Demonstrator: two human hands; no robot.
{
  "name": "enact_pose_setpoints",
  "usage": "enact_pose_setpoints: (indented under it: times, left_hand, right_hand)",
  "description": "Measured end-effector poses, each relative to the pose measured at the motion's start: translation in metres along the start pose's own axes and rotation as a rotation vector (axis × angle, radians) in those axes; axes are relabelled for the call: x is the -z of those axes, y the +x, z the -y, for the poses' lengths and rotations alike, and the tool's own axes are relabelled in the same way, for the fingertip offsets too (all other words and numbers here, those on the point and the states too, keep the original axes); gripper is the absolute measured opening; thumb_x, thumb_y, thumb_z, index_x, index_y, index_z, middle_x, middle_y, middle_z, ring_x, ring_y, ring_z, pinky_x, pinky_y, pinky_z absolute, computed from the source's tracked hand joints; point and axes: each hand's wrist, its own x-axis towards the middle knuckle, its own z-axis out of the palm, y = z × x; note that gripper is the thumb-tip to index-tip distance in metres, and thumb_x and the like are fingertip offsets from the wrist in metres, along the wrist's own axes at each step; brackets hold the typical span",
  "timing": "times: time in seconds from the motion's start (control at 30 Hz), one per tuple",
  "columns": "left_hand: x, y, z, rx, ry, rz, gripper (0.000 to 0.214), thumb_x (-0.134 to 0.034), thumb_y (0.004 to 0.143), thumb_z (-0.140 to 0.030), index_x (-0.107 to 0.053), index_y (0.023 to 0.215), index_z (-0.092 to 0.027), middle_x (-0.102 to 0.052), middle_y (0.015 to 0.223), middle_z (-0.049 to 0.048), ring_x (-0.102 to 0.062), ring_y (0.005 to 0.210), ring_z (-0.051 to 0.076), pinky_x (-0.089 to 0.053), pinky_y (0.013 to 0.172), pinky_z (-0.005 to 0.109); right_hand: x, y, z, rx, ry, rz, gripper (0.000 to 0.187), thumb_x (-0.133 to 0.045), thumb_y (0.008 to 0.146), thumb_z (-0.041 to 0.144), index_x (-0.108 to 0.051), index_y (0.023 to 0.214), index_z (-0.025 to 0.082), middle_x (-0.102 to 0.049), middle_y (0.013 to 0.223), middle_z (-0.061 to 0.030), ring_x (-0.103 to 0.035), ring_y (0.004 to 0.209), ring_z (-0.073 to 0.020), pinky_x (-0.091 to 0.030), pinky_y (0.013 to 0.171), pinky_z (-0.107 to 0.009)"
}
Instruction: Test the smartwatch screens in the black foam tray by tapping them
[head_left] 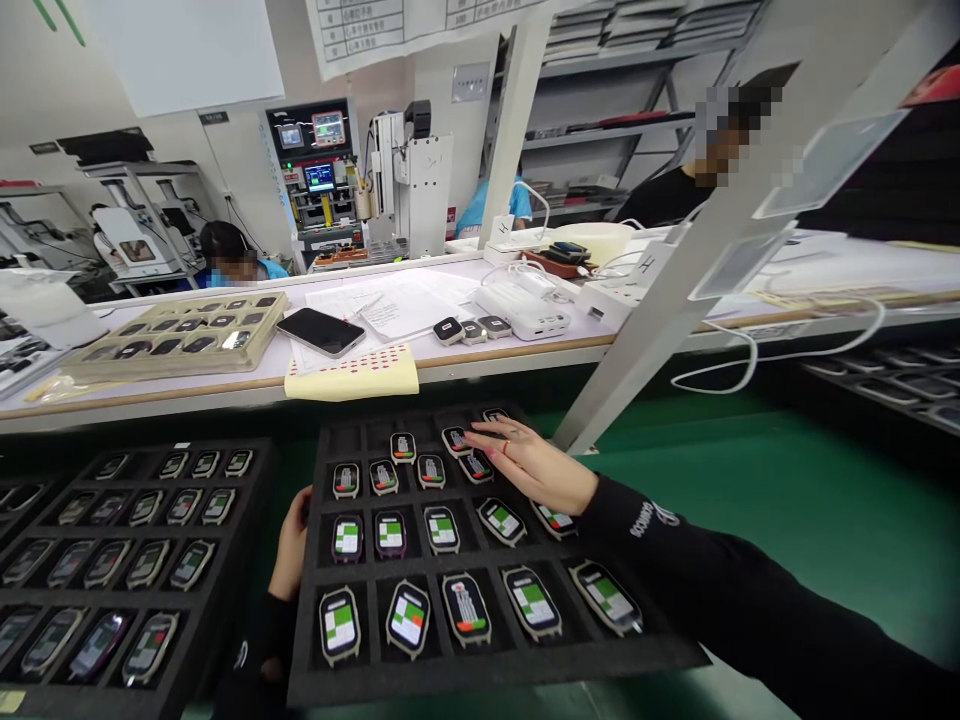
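A black foam tray [499, 670] with several compartments holds square smartwatch bodies without straps, many with lit screens of green, white and red. My left hand [290, 548] grips the tray's left side; its fingertips are hidden. My right hand [546, 468] reaches over the back right, fingers stretched out. Its fingertips touch the right edge of a tilted watch [454, 441]. Just below that lies another watch [475, 467], partly under the fingers. A watch [403, 447] sits across a divider in the back rows. One more watch [555, 519] is partly covered by my right wrist.
A second foam tray of watches [201, 592] lies at left. Behind, a bench shelf [450, 372] carries a phone [321, 331], a clear blister tray [180, 335], papers, small watch bodies and a white power unit [523, 308]. A slanted metal post [637, 330] stands at right. Other people sit beyond.
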Motion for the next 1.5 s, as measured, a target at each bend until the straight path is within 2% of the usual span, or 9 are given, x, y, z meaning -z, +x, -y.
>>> enact_pose_setpoints:
  times: [0.17,0.33,0.43,0.53,0.73,0.9,1.17,1.37,1.5]
  left_hand:
    - [-0.001,0.0,-0.001,0.009,-0.043,-0.013,0.047,-0.073,0.068,-0.028,-0.063,0.113,-0.02,-0.067,0.123,0.0114,-0.057,0.124,0.035,-0.053,0.096,0.042]
    - [-0.002,-0.001,-0.004,0.006,-0.05,-0.011,0.045,-0.072,0.066,-0.028,-0.064,0.11,-0.02,-0.068,0.121,0.011,-0.059,0.121,0.035,-0.052,0.095,0.042]
    - [-0.003,-0.002,-0.007,0.0,-0.053,-0.008,0.046,-0.072,0.065,-0.029,-0.064,0.109,-0.019,-0.068,0.119,0.0111,-0.061,0.118,0.034,-0.052,0.095,0.042]
    - [-0.003,-0.002,-0.008,-0.004,-0.055,-0.004,0.045,-0.071,0.066,-0.03,-0.063,0.109,-0.019,-0.069,0.117,0.0109,-0.063,0.114,0.033,-0.051,0.096,0.042]
    - [-0.002,-0.002,-0.01,-0.003,-0.057,-0.003,0.046,-0.072,0.066,-0.031,-0.063,0.11,-0.019,-0.069,0.117,0.0117,-0.062,0.115,0.033,-0.05,0.096,0.042]
    - [-0.004,-0.004,-0.012,0.008,-0.057,0.005,0.046,-0.071,0.067,-0.032,-0.062,0.11,-0.018,-0.07,0.113,0.0105,-0.065,0.11,0.032,-0.052,0.093,0.04]
    - [-0.002,-0.001,-0.004,0.016,-0.062,-0.025,0.048,-0.07,0.065,-0.03,-0.061,0.111,-0.019,-0.068,0.118,0.009,-0.061,0.116,0.032,-0.05,0.098,0.04]
    - [-0.002,-0.003,-0.005,0.008,-0.052,-0.021,0.048,-0.071,0.066,-0.029,-0.062,0.112,-0.019,-0.069,0.117,0.0081,-0.062,0.114,0.031,-0.05,0.097,0.04]
    - [-0.003,-0.003,-0.004,0.004,-0.05,-0.017,0.049,-0.071,0.066,-0.028,-0.063,0.114,-0.02,-0.069,0.117,0.0082,-0.063,0.114,0.031,-0.051,0.096,0.039]
  right_hand:
    - [0.0,0.013,-0.009,-0.03,-0.009,-0.023,0.049,-0.052,0.095,0.036,-0.054,0.141,0.02,-0.067,0.124,-0.0127,-0.057,0.12,-0.0349,-0.047,0.103,-0.056]
    - [-0.01,0.034,-0.026,-0.014,0.018,0.06,0.055,-0.068,0.085,0.037,-0.06,0.137,0.018,-0.065,0.127,-0.0141,-0.059,0.117,-0.0341,-0.049,0.102,-0.049]
    - [-0.013,0.045,-0.032,-0.013,0.042,0.11,0.05,-0.072,0.081,0.039,-0.067,0.126,0.017,-0.067,0.121,-0.0141,-0.062,0.112,-0.0339,-0.049,0.1,-0.047]
    - [-0.014,0.053,-0.034,-0.029,0.078,0.135,0.047,-0.075,0.079,0.04,-0.071,0.119,0.018,-0.068,0.114,-0.0123,-0.066,0.102,-0.0299,-0.053,0.094,-0.041]
    - [-0.02,0.061,-0.052,-0.144,0.169,0.139,0.051,-0.078,0.079,0.03,-0.065,0.125,0.013,-0.063,0.114,-0.0115,-0.065,0.073,-0.0157,-0.059,0.067,-0.029]
    - [-0.022,0.06,-0.068,-0.221,0.231,0.144,0.044,-0.073,0.091,0.029,-0.058,0.129,0.013,-0.066,0.108,-0.0099,-0.067,0.077,-0.0175,-0.06,0.071,-0.034]
    - [-0.024,0.053,-0.064,-0.182,0.384,0.175,0.04,-0.063,0.1,0.028,-0.054,0.137,0.016,-0.066,0.121,-0.0121,-0.068,0.101,-0.0241,-0.057,0.092,-0.046]
    - [-0.022,0.052,-0.06,-0.198,0.312,0.04,0.046,-0.055,0.099,0.026,-0.05,0.143,0.014,-0.053,0.143,-0.0169,-0.055,0.127,-0.0297,-0.044,0.109,-0.051]
    - [-0.008,0.042,-0.044,-0.183,0.232,-0.023,0.052,-0.043,0.097,0.025,-0.045,0.148,0.013,-0.054,0.143,-0.0121,-0.05,0.132,-0.0265,-0.039,0.115,-0.045]
